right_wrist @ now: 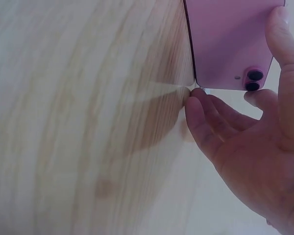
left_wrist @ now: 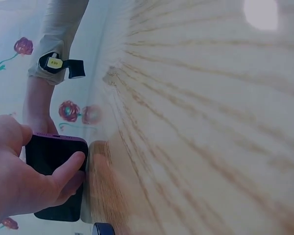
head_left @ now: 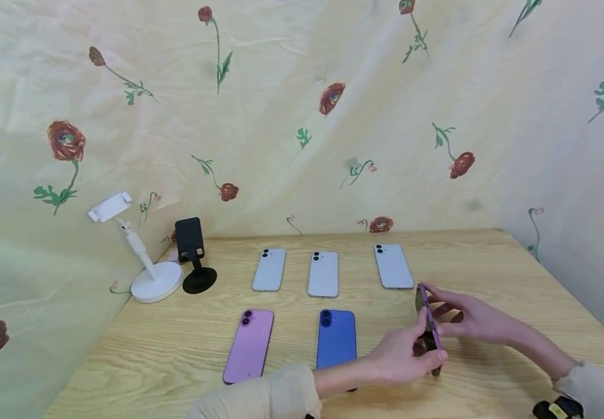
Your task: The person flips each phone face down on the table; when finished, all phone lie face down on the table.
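Observation:
A pink phone (head_left: 429,331) stands on its long edge on the table, its black screen (left_wrist: 54,159) turned left. My left hand (head_left: 398,355) grips the phone's near part, with fingertips on the screen in the left wrist view. From the other side, my right hand (head_left: 472,317) holds the far end. In the right wrist view its thumb lies along the upper edge of the pink back (right_wrist: 230,39), and its fingers are bent around the camera end. A blue phone (head_left: 336,340) lies face down left of the held phone, its lower part behind my left forearm.
Another pink phone (head_left: 249,346) lies at the front left. Three white phones, one at left (head_left: 269,270), one mid-table (head_left: 323,274) and one at right (head_left: 394,267), form a back row. A white phone stand (head_left: 156,281) and a black stand (head_left: 199,280) occupy the back left corner.

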A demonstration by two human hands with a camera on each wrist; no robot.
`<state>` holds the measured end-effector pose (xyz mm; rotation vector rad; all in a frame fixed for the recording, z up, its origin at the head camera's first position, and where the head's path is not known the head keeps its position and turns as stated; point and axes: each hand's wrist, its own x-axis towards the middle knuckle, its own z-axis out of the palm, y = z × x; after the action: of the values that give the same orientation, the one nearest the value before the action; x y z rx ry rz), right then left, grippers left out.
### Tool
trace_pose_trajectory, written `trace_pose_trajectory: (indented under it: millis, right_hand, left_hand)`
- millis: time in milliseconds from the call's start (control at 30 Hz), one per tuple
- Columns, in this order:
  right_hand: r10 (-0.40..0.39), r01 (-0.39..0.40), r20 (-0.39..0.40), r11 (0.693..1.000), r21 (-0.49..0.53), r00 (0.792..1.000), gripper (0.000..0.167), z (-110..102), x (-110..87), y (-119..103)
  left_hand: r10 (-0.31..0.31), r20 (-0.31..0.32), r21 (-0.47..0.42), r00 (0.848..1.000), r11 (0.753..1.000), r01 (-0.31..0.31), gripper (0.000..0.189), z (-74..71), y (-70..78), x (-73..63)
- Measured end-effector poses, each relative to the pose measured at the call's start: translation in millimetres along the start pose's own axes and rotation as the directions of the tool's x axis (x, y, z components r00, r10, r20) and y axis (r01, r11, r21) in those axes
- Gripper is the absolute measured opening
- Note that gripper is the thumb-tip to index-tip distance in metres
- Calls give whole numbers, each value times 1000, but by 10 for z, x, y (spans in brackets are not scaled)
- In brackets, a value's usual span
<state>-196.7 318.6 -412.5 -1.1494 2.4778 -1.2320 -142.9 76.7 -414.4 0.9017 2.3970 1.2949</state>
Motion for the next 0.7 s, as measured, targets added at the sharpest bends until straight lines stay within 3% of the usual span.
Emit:
trace_pose_trajectory:
  millis: [267, 433, 700]
  right_hand:
    - [28, -28, -9, 998, -53, 1000, 89, 40, 8, -31]
    - [3, -5, -29, 997, -82, 1000, 90, 80, 9, -12]
    - [-29, 19, -73, 991, -131, 997, 96, 143, 5, 5]
  left_hand:
    - [-58, -19, -71, 998, 996, 57, 78, -12, 25, -29]
    - [-85, -33, -88, 996, 993, 82, 80, -22, 40, -47]
    - [-88, -26, -123, 996, 989, 84, 79, -45, 30, -65]
